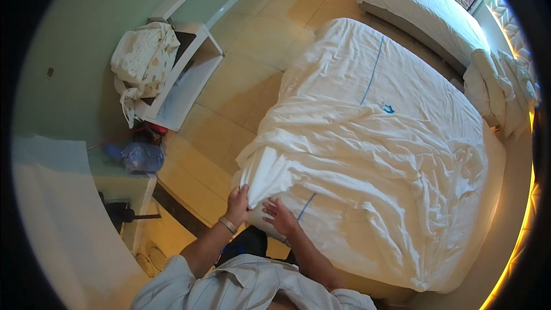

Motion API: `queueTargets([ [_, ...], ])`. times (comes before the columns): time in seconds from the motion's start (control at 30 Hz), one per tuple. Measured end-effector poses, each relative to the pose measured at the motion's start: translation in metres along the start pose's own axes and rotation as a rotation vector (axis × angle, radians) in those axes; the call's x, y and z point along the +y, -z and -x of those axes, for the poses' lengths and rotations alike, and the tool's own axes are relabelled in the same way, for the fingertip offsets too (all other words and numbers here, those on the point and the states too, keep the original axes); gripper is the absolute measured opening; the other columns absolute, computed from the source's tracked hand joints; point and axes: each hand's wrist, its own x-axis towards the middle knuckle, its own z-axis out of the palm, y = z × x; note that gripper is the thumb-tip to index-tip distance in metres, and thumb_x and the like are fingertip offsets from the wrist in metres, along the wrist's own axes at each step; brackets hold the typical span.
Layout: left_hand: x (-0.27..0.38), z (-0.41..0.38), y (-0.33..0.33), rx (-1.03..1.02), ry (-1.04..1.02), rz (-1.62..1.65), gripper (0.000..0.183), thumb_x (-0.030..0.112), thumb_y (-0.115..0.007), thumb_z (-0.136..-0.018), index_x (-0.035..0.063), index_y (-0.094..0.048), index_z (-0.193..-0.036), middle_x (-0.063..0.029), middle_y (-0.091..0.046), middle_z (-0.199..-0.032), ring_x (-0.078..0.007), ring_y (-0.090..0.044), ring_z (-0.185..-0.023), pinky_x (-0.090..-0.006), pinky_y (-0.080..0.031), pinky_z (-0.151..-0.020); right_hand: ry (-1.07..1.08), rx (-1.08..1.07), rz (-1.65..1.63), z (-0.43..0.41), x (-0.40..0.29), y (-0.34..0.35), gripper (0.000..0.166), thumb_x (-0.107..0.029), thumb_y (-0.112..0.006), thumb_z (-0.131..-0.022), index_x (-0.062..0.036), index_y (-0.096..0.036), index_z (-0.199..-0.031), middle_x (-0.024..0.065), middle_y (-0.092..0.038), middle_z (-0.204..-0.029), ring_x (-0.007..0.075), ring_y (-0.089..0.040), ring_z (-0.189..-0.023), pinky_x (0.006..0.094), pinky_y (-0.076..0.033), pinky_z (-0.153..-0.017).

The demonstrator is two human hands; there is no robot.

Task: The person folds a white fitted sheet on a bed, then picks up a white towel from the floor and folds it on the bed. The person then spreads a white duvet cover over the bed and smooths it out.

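Note:
My left hand (237, 205), with a metal watch or bracelet at the wrist, grips a gathered edge of a white bed sheet (340, 137) at the near left corner of the bed. Just right of it, my right hand (280, 216) is held with fingers spread, close to the hanging cloth and apparently holding nothing. The sheet lies bunched in heavy folds across the mattress (490, 172). Beneath and beyond the folds a white cover (340, 60) with a blue line spreads over the bed.
Beyond stands a second bed (417, 4), with piled bedding (495, 86) near its close end. On the left, a white cabinet (189, 82) bears a bundle of patterned cloth (146, 58). A large blue plastic water bottle (143, 158) lies below it on the tiled floor (245, 69).

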Motion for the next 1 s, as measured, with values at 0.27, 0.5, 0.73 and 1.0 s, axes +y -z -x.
queueTargets([
  [0.27, -0.019, -0.086, 0.061, -0.238, 0.415, 0.614, 0.026, 0.022, -0.048, -0.098, 0.0039, -0.056, -0.114, -0.01, -0.062, -0.111, -0.0224, -0.057, -0.108, -0.0409, -0.048, -0.089, 0.393, 0.139, -0.141, -0.064, -0.034, -0.084, 0.041, -0.024, -0.05, -0.097, -0.0081, -0.041, -0.134, 0.0088, -0.051, -0.131, 0.0271, -0.049, -0.121, 0.0435, -0.04, -0.102],
  [0.5, -0.016, -0.231, -0.022, -0.486, 0.633, 0.729, 0.026, 0.019, -0.049, -0.092, 0.0013, -0.06, -0.107, -0.0108, -0.063, -0.109, -0.0232, -0.06, -0.099, -0.0369, -0.05, -0.091, 0.52, 0.194, -0.211, -0.069, -0.037, -0.137, 0.046, -0.032, -0.046, -0.099, -0.0074, -0.04, -0.137, 0.0082, -0.049, -0.137, 0.0241, -0.046, -0.127, 0.0417, -0.037, -0.106],
  [0.73, 0.105, -0.333, -0.018, -0.497, 0.272, 0.763, 0.025, 0.021, -0.061, -0.091, 0.0022, -0.058, -0.108, -0.0081, -0.063, -0.103, -0.0218, -0.061, -0.094, -0.0385, -0.052, -0.085, 0.684, 0.116, -0.292, -0.07, -0.042, -0.177, 0.049, -0.037, -0.044, -0.099, -0.0065, -0.041, -0.137, 0.0097, -0.048, -0.139, 0.027, -0.047, -0.126, 0.0435, -0.04, -0.105],
  [1.0, 0.074, -0.341, 0.122, -0.108, 0.327, 0.464, 0.03, 0.01, -0.063, -0.086, -0.0059, -0.056, -0.11, -0.0182, -0.062, -0.104, -0.0285, -0.063, -0.09, -0.0419, -0.055, -0.074, 0.506, 0.216, -0.19, -0.106, 0.004, -0.157, 0.049, -0.037, -0.043, -0.099, -0.0072, -0.038, -0.138, 0.0085, -0.051, -0.135, 0.026, -0.049, -0.124, 0.0423, -0.045, -0.1],
])
